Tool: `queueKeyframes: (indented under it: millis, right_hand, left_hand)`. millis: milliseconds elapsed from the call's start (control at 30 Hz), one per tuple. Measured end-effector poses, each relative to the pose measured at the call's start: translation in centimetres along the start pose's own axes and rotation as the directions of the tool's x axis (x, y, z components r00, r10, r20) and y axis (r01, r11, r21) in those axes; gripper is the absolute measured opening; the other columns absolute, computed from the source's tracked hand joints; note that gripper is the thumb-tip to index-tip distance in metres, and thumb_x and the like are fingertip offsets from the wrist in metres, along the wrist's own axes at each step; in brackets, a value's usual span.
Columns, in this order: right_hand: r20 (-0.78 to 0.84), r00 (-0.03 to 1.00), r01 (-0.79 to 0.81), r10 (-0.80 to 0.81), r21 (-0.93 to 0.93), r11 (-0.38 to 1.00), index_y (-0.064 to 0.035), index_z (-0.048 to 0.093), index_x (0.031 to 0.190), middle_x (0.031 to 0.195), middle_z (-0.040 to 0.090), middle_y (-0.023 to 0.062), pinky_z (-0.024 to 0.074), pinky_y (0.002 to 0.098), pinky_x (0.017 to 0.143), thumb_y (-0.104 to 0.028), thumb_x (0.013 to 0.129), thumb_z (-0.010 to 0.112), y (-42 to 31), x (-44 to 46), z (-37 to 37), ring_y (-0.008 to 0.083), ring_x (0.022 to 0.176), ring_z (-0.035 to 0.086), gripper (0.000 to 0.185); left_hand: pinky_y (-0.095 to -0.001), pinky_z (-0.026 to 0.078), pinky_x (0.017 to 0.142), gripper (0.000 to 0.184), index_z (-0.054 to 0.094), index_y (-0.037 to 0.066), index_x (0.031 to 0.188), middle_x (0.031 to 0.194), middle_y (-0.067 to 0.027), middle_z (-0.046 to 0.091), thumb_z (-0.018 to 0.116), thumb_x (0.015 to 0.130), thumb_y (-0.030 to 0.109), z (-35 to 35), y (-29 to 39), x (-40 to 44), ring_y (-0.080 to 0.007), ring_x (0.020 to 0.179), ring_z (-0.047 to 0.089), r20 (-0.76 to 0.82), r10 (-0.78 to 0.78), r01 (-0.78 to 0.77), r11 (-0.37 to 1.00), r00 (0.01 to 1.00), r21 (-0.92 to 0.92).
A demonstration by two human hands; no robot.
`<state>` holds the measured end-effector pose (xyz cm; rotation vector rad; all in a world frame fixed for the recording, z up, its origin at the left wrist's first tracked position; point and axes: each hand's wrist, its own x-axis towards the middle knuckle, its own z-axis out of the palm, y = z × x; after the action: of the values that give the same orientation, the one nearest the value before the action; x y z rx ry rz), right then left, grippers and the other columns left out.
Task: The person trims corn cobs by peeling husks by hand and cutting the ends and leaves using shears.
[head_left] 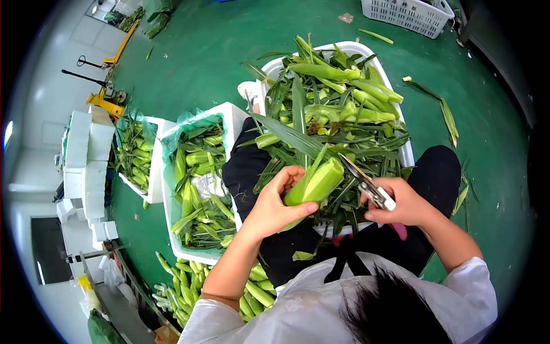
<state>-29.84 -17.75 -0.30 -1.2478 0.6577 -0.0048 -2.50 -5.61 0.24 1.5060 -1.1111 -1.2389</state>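
My left hand (285,198) is wrapped round a green ear of corn (318,184) in its husk, its cut-looking pale end turned up and to the right. A long leaf (289,137) rises beside that ear. My right hand (401,202) is closed on pruning shears (369,188) with metal blades and a white handle end. The tips of the blades are close to the ear's upper end; whether they touch it I cannot tell. Beneath both hands stands a white crate (408,152) heaped with husks, stalks and leaves (326,109).
To the left, a foam box (172,215) with a green liner holds corn, beside another filled foam box (154,178). More ears (186,289) lie on the floor at lower left. A white basket (404,16) stands at the far right, a yellow pallet jack (106,103) at the far left.
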Motion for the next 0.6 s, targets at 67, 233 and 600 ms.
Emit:
queueKeyframes:
  millis: [67, 233, 600]
  right_hand:
    - [0.142, 0.979, 0.114, -0.145, 0.209, 0.971, -0.0021, 0.055, 0.126, 0.090, 0.063, 0.0020, 0.0477, 0.0238, 0.071, -0.009, 0.081, 0.078, 1.5, -0.6, 0.0, 0.0076, 0.080, 0.057, 0.051]
    - [0.329, 0.925, 0.250, -0.191, -0.148, 0.957, -0.0037, 0.035, 0.146, 0.119, 0.054, 0.0096, 0.0424, 0.0351, 0.097, -0.037, 0.079, 0.080, 1.6, -0.2, -0.1, 0.0228, 0.110, 0.052, 0.088]
    - [-0.148, 0.982, 0.183, -0.115, 0.621, 0.762, -0.0021, 0.058, 0.110, 0.077, 0.060, 0.0044, 0.0496, 0.0250, 0.057, -0.022, 0.085, 0.073, 1.3, 0.2, 3.1, 0.0125, 0.062, 0.059, 0.036]
  left_hand:
    - [-0.0276, 0.046, 0.089, 0.059, 0.058, -0.001, 0.116, 0.111, -0.0038, 0.062, 0.087, 0.073, 0.027, -1.3, -0.3, 0.3, -0.0114, 0.100, 0.058, 0.147, -0.069, 0.093, 0.982, 0.987, -0.163]
    - [-0.0241, 0.047, 0.084, 0.063, 0.057, -0.002, 0.125, 0.109, -0.0041, 0.065, 0.082, 0.079, 0.033, -1.7, -0.7, 0.5, -0.0082, 0.094, 0.059, 0.449, -0.159, 0.292, 0.924, 0.879, -0.245]
    - [-0.0432, 0.057, 0.078, 0.078, 0.047, -0.012, 0.130, 0.106, -0.0279, 0.062, 0.053, 0.091, 0.056, 0.1, -6.2, -1.5, -0.0379, 0.090, 0.067, 0.605, 0.106, 0.531, 0.377, 0.789, -0.759]
